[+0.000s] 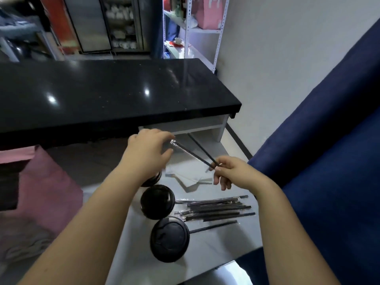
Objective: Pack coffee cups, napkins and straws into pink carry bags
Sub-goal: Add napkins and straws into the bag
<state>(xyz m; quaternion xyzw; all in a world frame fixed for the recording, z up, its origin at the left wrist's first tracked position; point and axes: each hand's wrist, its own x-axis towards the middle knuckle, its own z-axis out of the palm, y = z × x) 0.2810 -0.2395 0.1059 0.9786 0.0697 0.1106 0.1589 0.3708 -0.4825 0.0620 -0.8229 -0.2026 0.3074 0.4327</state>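
Note:
My right hand point(228, 171) pinches the near ends of two black wrapped straws point(193, 154) that fan out away from me. My left hand point(150, 151) hovers at the far tip of one straw, fingers curled beside its clear wrapper; whether it grips the tip is unclear. Below the hands lies a stack of white napkins point(189, 175). Two black-lidded coffee cups point(157, 201) point(169, 239) stand on the white table point(205, 249); a third cup point(153, 179) is mostly hidden under my left wrist. Several more wrapped straws point(216, 208) lie to the right of the cups. A pink carry bag point(47, 182) sits at the left.
A black glossy counter point(102, 93) spans the area beyond the hands. A dark blue curtain point(329, 161) hangs at the right. A white shelf point(197, 31) in the back holds another pink bag point(207, 15).

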